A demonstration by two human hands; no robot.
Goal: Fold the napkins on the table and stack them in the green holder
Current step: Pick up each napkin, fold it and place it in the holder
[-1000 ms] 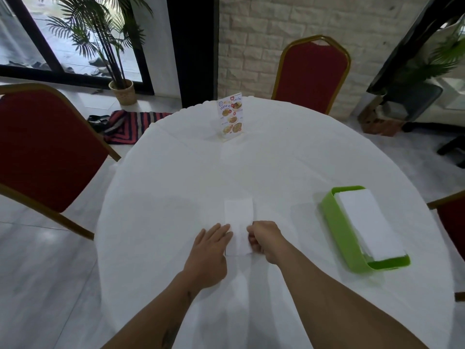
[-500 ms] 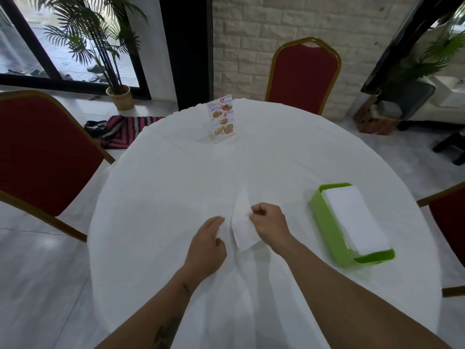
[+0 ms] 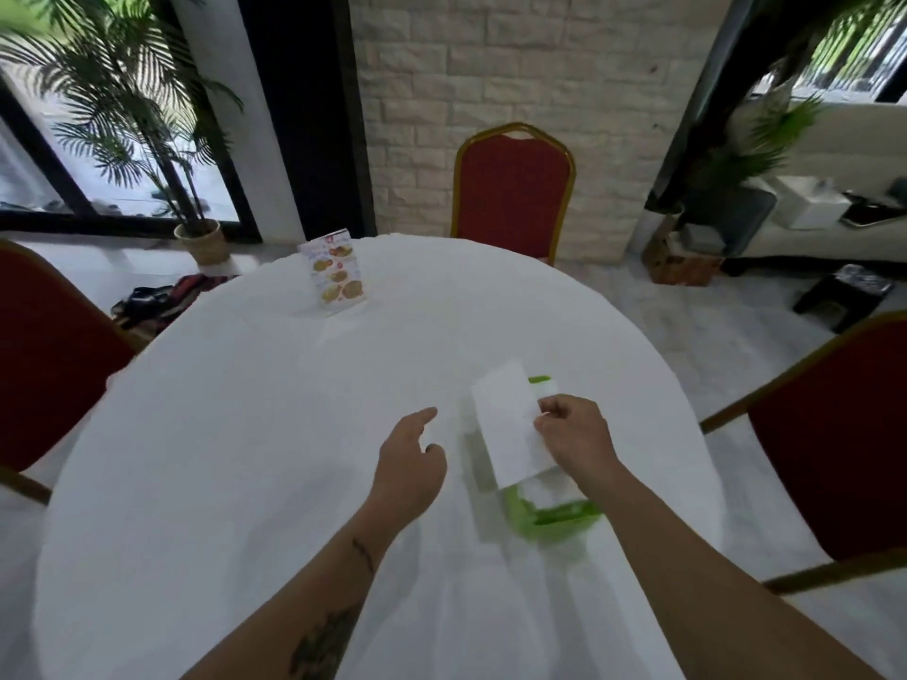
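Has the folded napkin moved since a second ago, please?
Yes. The right hand has carried the folded napkin rightward off the table; it is now over the green holder.

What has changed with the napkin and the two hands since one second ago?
The right hand lifted the folded napkin off the table and carried it right, over the green holder. The left hand let go and hovers open. The menu stand stayed put.

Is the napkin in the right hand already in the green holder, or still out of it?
Still out. The right hand pinches the folded napkin by its edge, raised over the green holder, whose stack of napkins shows beneath it.
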